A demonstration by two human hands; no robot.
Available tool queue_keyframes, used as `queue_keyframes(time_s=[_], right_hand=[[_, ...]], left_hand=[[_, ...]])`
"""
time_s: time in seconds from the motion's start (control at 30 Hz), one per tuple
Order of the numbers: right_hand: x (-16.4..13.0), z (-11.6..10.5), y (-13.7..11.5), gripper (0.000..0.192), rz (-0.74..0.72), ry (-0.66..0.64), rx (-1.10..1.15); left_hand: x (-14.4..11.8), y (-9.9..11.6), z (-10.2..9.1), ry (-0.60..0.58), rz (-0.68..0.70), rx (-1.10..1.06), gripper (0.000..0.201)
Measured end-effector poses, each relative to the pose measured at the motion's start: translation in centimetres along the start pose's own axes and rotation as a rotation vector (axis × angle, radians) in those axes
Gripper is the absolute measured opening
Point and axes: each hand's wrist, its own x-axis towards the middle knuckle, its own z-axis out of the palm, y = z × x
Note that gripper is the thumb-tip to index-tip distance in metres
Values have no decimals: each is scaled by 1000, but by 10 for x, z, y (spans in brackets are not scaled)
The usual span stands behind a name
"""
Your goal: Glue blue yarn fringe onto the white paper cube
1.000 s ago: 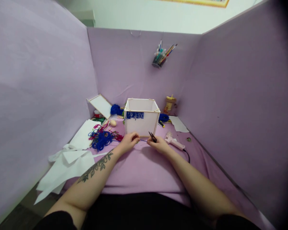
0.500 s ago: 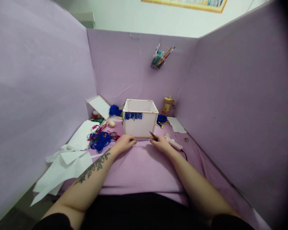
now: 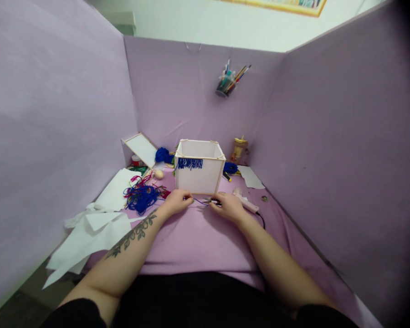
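A white open box [image 3: 200, 175] with a blue yarn fringe [image 3: 190, 163] along its front top edge stands on the purple table. Just in front of it, my left hand [image 3: 178, 201] pinches one end of a thin blue yarn strand [image 3: 200, 202]. My right hand [image 3: 228, 206] holds small dark scissors [image 3: 214, 202], their tip lowered to the strand near the table. The two hands are a short gap apart.
A tangle of blue and red yarn [image 3: 141, 195] lies left of the box, beside white paper sheets [image 3: 95, 228]. A glue gun [image 3: 248, 204] with its cord lies right of my right hand. A pen cup [image 3: 225, 84] hangs on the back wall. Purple partitions close three sides.
My right hand has tipped the scissors from pointing up down to the strand. My left hand has stayed at the strand's other end. The camera view has shifted slightly.
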Motion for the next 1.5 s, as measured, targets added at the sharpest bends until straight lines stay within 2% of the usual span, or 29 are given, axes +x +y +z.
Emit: queue_keyframes(time_s=[0.13, 0.47, 0.6, 0.63, 0.7, 0.77, 0.8, 0.87, 0.9, 1.03, 1.2, 1.27, 1.33, 1.43, 1.5], right_hand=[[0, 10, -7, 26, 31, 55, -91], [6, 26, -27, 27, 49, 16, -208], [9, 21, -21, 30, 110, 30, -167], [9, 18, -16, 30, 142, 39, -139], [8, 9, -3, 30, 177, 28, -47], [6, 0, 12, 27, 109, -63, 110], [5, -4, 19, 26, 34, -124, 198], [5, -6, 28, 25, -118, -210, 331], [6, -4, 30, 24, -160, -209, 355], [16, 16, 25, 15, -155, -81, 233], [24, 35, 15, 12, -161, -128, 43], [25, 34, 14, 15, -157, -120, 23], [24, 31, 13, 15, -91, -62, 101], [22, 26, 4, 11, 22, 80, 346], [19, 24, -5, 8, -4, 134, 486]], left_hand=[[-1, 3, 0, -1, 15, 4, 28], [-2, 10, 2, -24, 64, 49, 25], [-4, 7, -9, -5, 36, 63, 24], [-5, 5, -14, -25, 26, 42, 23], [-7, 2, -26, -140, 34, -45, 25], [-9, 1, -34, -277, 74, -135, 33], [-9, 1, -37, -305, 94, -161, 37], [-9, 3, -36, -268, 121, -154, 41], [-8, 4, -34, -225, 128, -122, 41], [-4, 5, -18, -96, 100, 103, 37], [-2, 5, -6, 46, -29, 210, 35], [-1, 9, -2, 106, -90, 137, 36], [0, 15, 3, 93, -195, -44, 40], [1, 26, 12, -111, -405, -506, 46], [0, 33, 18, -227, -522, -827, 47]])
